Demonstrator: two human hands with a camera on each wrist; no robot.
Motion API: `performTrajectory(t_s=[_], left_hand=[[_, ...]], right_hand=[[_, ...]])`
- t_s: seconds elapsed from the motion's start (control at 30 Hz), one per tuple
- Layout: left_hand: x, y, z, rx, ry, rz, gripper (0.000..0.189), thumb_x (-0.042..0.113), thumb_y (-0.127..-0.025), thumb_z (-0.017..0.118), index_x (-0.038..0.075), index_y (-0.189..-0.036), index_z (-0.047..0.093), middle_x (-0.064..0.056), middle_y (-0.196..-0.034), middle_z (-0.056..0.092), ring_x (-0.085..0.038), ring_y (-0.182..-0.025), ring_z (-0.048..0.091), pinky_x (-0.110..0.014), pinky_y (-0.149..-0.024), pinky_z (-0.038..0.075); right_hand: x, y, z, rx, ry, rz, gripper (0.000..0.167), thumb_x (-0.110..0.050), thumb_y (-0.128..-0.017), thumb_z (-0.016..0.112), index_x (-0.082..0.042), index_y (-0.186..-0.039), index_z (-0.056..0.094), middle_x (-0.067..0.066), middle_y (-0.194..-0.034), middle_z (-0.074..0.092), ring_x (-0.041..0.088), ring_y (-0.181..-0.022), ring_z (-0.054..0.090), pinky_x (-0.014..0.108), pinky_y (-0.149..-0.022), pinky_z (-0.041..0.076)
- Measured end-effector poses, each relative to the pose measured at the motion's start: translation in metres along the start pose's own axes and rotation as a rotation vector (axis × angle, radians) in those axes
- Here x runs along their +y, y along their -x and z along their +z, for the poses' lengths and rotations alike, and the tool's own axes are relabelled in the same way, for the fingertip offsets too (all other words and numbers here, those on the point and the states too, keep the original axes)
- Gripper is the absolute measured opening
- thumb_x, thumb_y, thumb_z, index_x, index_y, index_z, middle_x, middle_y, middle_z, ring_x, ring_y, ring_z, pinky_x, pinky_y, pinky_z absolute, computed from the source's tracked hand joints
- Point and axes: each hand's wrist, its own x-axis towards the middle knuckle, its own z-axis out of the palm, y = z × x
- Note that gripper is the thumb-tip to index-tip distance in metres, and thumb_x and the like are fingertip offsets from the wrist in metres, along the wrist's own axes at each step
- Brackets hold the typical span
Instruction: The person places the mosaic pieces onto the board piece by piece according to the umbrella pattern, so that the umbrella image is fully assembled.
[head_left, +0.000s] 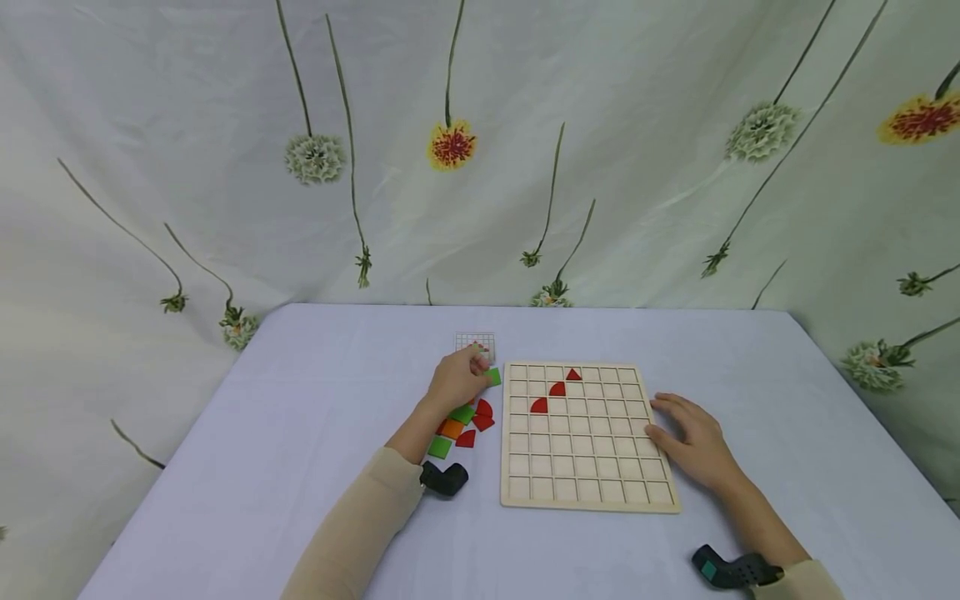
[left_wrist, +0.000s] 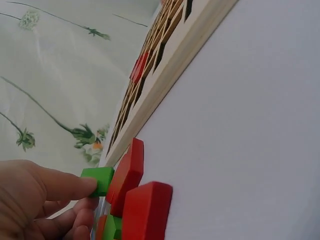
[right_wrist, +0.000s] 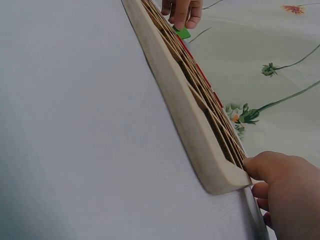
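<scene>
My left hand (head_left: 459, 379) pinches a green square tile (left_wrist: 104, 180) between thumb and fingers, above the far end of a small pile of tiles. Under and beside that wrist lie red quarter-round pieces (head_left: 466, 438), green squares (head_left: 440, 447) and an orange tile (head_left: 452, 428). To the right of the pile is a wooden grid board (head_left: 585, 492). In its upper left cells sit a red triangle (head_left: 573, 375) and two red quarter-rounds (head_left: 539, 406), forming a diagonal. My right hand (head_left: 693, 442) rests at the board's right edge, its thumb touching the rim, fingers relaxed.
A small card printed with a grid (head_left: 486, 337) lies behind the pile, partly covered by my left hand. The white cloth-covered table (head_left: 285, 433) ends at a flower-patterned curtain (head_left: 637, 208) at the back. Dark straps (head_left: 738, 571) sit on both wrists.
</scene>
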Motion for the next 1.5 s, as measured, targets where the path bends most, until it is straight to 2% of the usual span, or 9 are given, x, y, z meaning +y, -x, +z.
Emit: performTrajectory(t_s=[0.23, 0.6, 0.83, 1.0, 1.5], left_hand=[[0.006, -0.002, -0.001, 0.012, 0.004, 0.039, 0.009, 0.014, -0.089, 0.069, 0.008, -0.091, 0.064, -0.004, -0.084, 0.06, -0.02, -0.077, 0.054, -0.026, -0.062, 0.047], [0.024, 0.001, 0.009, -0.025, 0.083, 0.093, 0.009, 0.012, -0.088, 0.072, 0.007, -0.09, 0.065, -0.003, -0.084, 0.06, -0.019, -0.078, 0.055, -0.028, -0.065, 0.047], [0.026, -0.002, 0.021, -0.091, 0.127, 0.128, 0.008, 0.012, -0.088, 0.071, 0.006, -0.09, 0.066, -0.003, -0.082, 0.061, -0.016, -0.074, 0.055, -0.027, -0.062, 0.045], [0.03, -0.001, 0.026, -0.133, 0.128, 0.138, 0.007, 0.012, -0.088, 0.071, 0.007, -0.091, 0.066, -0.001, -0.082, 0.061, -0.016, -0.076, 0.055, -0.028, -0.066, 0.045], [0.042, -0.003, 0.037, -0.205, 0.129, 0.202, 0.005, 0.01, -0.09, 0.07, 0.007, -0.092, 0.067, -0.001, -0.083, 0.062, -0.014, -0.077, 0.057, -0.029, -0.071, 0.046]], right_hand=[[0.0, -0.001, -0.001, -0.002, 0.006, -0.004, 0.042, -0.02, -0.09, 0.067, 0.006, -0.122, 0.06, 0.027, -0.133, 0.052, 0.049, -0.127, 0.04, 0.068, -0.099, 0.023], [0.0, 0.0, -0.002, -0.001, 0.007, -0.002, 0.042, -0.02, -0.09, 0.067, 0.006, -0.122, 0.06, 0.027, -0.133, 0.052, 0.049, -0.127, 0.04, 0.069, -0.099, 0.024], [-0.001, 0.0, -0.002, -0.021, -0.007, 0.013, 0.043, -0.021, -0.091, 0.067, 0.006, -0.124, 0.059, 0.027, -0.135, 0.05, 0.049, -0.129, 0.038, 0.069, -0.1, 0.023], [-0.001, 0.001, -0.002, -0.02, -0.004, 0.013, 0.043, -0.021, -0.091, 0.067, 0.006, -0.124, 0.06, 0.027, -0.135, 0.051, 0.048, -0.129, 0.039, 0.068, -0.1, 0.023], [-0.002, -0.001, -0.002, -0.017, 0.001, 0.014, 0.043, -0.021, -0.091, 0.066, 0.006, -0.124, 0.059, 0.027, -0.135, 0.051, 0.048, -0.129, 0.039, 0.068, -0.101, 0.023]])
